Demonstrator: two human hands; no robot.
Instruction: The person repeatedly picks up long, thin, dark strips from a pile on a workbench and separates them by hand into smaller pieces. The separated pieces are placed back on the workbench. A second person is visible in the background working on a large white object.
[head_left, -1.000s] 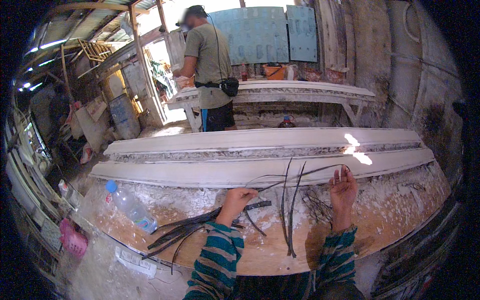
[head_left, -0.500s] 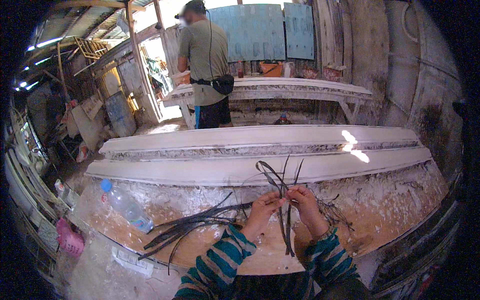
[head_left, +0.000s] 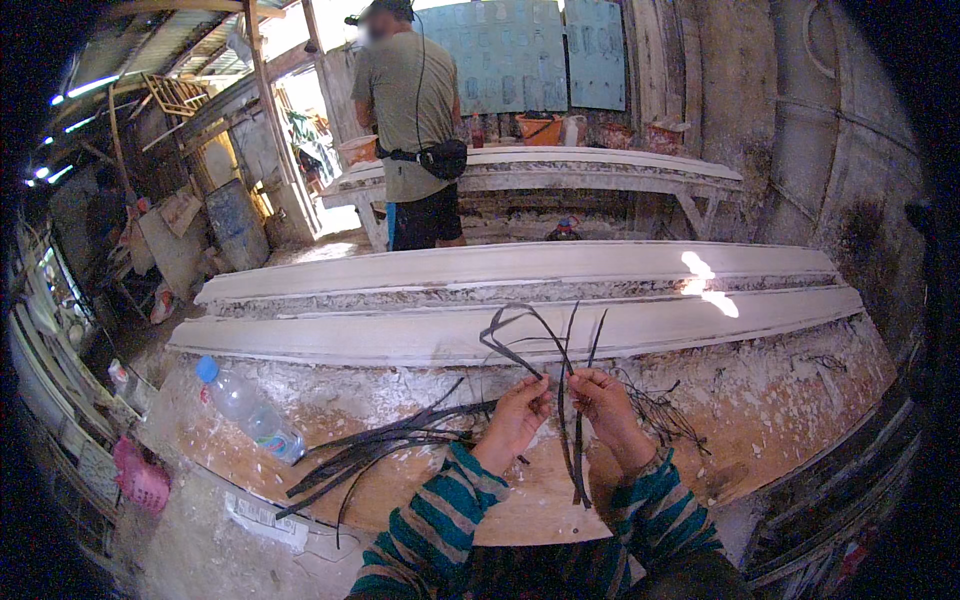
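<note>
Left hand (head_left: 517,415), right hand (head_left: 605,408): fingertips of each pinched closed on black strip (head_left: 513,357), loop arched beyond both. Loose strips (head_left: 578,445) between hands; strip bundle (head_left: 375,450) left of left hand.

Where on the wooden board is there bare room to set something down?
Widest: the board's right part, flecked white, between the thin-strand tangle and the right edge. Narrower: bare wood between the left sleeve and two loose strips. Crowded: left, with the bottle and dark strip bundle; centre, where left hand and right hand pinch a looped strip.
</note>
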